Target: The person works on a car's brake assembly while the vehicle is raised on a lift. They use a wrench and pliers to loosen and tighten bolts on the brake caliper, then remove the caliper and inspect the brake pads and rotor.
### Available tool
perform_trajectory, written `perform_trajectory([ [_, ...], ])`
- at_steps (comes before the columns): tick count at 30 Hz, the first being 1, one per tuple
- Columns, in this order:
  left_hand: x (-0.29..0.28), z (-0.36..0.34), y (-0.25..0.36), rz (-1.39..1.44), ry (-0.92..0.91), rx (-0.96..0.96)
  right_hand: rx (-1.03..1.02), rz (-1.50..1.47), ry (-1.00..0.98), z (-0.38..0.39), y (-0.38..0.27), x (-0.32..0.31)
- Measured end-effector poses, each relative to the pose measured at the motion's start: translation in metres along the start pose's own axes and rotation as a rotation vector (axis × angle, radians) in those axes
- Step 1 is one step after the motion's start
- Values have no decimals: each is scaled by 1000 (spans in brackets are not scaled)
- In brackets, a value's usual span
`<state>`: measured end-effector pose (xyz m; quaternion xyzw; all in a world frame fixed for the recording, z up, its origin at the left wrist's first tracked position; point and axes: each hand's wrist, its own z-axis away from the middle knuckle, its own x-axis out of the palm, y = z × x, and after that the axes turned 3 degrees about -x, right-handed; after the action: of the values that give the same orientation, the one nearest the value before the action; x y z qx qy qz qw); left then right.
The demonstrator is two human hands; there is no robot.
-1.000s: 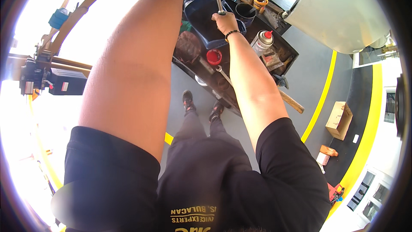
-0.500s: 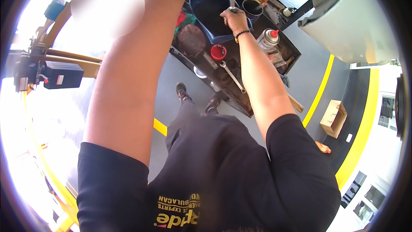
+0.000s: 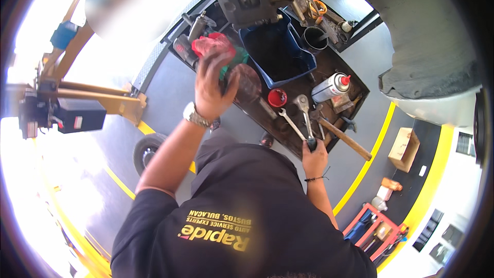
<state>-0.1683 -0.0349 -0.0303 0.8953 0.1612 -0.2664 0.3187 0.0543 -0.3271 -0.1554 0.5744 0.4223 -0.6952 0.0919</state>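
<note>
- Ratchet [image 3: 302, 104] sat at the right hand [image 3: 314, 159], head pointing away from the person, over the tray [image 3: 284, 133]. Couldn't tell if the head rested on it.
- Right hand was wrapped round the black grip at the handle's end; probably gave the best control of the heavy head.
- Left hand [image 3: 212, 88] was blurred, fingers spread, nothing visibly gripped. Red cloth [image 3: 213, 44] lay just past its fingertips; contact unclear from where I stood.
- Combination wrench [image 3: 292, 125] lay just left of the ratchet, hammer [image 3: 342, 135] just right. Looked like hand tools were grouped within right-hand reach.
- Spray can [image 3: 328, 88] was beyond the right hand, likely kept handy.
- Blue basin [image 3: 298, 74] sat farther out, between the hands, near the overhead caliper [image 3: 247, 0]; presumably placed to catch drips.
</note>
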Motion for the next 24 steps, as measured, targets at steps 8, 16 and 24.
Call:
perform_trajectory([
  [8,-1,47,-144,466,-594,-493,8,366,371,10,-71,52],
  [16,-1,-164,-171,952,-435,-658,-82,-1223,-30,-81,-312,102],
  [24,-10,-221,-146,1338,-622,-1068,204,-1744,-111,-175,-434,63],
])
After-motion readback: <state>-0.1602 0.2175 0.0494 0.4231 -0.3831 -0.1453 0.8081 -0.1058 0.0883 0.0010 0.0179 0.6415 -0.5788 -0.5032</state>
